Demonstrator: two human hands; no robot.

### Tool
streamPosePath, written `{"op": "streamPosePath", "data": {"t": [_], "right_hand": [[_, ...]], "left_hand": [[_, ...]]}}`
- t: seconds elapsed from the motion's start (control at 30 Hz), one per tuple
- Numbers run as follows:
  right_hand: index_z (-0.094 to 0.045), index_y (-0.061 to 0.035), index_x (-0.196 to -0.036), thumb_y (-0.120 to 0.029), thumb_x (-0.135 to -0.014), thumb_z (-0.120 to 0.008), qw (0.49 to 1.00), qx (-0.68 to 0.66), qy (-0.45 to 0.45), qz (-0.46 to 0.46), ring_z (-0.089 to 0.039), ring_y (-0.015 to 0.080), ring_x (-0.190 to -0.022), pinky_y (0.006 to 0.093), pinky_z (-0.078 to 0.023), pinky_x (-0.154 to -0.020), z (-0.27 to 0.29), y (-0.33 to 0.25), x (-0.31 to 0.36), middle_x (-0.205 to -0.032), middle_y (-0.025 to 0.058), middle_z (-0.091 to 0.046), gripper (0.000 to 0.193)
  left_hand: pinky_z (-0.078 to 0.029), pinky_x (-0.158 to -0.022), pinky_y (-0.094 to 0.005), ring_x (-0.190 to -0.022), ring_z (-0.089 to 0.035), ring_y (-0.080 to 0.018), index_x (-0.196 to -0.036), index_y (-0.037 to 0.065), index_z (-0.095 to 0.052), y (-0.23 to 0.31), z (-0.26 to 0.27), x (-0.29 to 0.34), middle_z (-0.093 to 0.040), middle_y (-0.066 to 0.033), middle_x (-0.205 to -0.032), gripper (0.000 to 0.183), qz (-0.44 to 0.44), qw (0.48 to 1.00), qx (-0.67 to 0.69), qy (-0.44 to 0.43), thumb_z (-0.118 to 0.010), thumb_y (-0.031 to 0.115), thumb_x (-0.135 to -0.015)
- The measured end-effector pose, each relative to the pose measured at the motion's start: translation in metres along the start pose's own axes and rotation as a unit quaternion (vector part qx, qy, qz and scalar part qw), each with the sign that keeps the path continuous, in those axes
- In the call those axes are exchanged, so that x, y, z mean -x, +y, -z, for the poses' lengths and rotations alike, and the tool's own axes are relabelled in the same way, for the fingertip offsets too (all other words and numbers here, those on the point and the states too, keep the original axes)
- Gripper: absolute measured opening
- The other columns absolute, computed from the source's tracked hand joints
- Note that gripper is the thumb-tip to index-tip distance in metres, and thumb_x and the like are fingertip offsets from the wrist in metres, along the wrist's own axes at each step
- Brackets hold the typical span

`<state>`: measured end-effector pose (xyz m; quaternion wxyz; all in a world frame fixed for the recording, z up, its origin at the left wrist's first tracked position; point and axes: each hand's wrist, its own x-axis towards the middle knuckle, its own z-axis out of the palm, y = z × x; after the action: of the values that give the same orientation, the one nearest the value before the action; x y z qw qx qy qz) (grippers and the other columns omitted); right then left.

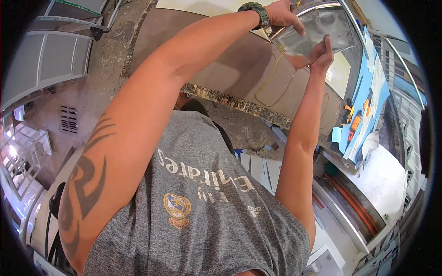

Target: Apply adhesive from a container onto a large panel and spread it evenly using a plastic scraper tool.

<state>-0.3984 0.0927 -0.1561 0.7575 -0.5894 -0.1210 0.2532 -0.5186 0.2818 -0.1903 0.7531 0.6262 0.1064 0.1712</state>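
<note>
A shiny silver sheet (pixel 317 34) with a mirror-like surface is held over the far right part of the workbench. My left hand (pixel 282 14), with a dark watch on the wrist, grips its left edge, thumb lying over the surface. At the near edge, my right hand (pixel 322 56) is closed on the sheet with its thumb pointing up; the fingers beneath are mostly hidden. Under both arms lies a large brown board (pixel 225 73) on the bench. A thin yellowish cord (pixel 271 85) curves loosely across it.
Right of the sheet lie blue-and-white sheets (pixel 368 99) with an orange-handled tool (pixel 355 122) on them. The bench's rough edge (pixel 230 97) runs in front of me. White-framed panels (pixel 50 60) stand at the left. Long orange bars (pixel 354 202) lie in a compartment at lower right.
</note>
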Motion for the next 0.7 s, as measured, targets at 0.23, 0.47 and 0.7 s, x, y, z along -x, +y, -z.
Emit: {"op": "streamPosePath", "data": {"t": [0.23, 0.47, 0.7], "right_hand": [[-0.070, -0.0101, -0.081, -0.020, -0.094, -0.075, 0.998, -0.057, -0.031, 0.008, -0.030, 0.0038, -0.042, 0.0222, -0.019, -0.040, -0.003, 0.016, -0.037, -0.055, -0.0116, -0.041, 0.017], [-0.071, -0.0001, -0.114, -0.015, -0.098, -0.068, 0.997, -0.071, -0.024, -0.009, -0.068, 0.0116, -0.097, 0.0192, -0.047, -0.091, -0.018, 0.031, -0.049, -0.108, 0.0040, -0.075, 0.022], [-0.072, 0.0001, -0.112, -0.013, -0.097, -0.069, 0.997, -0.066, -0.014, -0.030, -0.069, 0.0099, -0.092, 0.0172, -0.048, -0.085, -0.041, 0.046, -0.030, -0.103, 0.0023, -0.076, 0.020]], "left_hand": [[-0.052, -0.081, -0.0339, -0.086, -0.057, -0.0267, -0.107, -0.006, -0.060, 0.006, 0.014, -0.003, -0.061, -0.0129, -0.093, 0.075, 0.022, 0.999, 0.025, 0.024, -0.098, 0.026, -0.052], [-0.052, -0.083, -0.0355, -0.089, -0.059, -0.0275, -0.111, -0.007, -0.059, 0.011, 0.041, -0.003, -0.062, -0.0146, -0.097, 0.078, 0.103, 0.993, 0.052, -0.022, -0.098, 0.024, -0.052], [-0.053, -0.081, -0.0362, -0.087, -0.059, -0.0274, -0.107, -0.007, -0.061, 0.016, 0.066, 0.026, -0.063, -0.0151, -0.095, 0.073, 0.092, 0.995, 0.019, -0.030, -0.097, 0.025, -0.053]]}}
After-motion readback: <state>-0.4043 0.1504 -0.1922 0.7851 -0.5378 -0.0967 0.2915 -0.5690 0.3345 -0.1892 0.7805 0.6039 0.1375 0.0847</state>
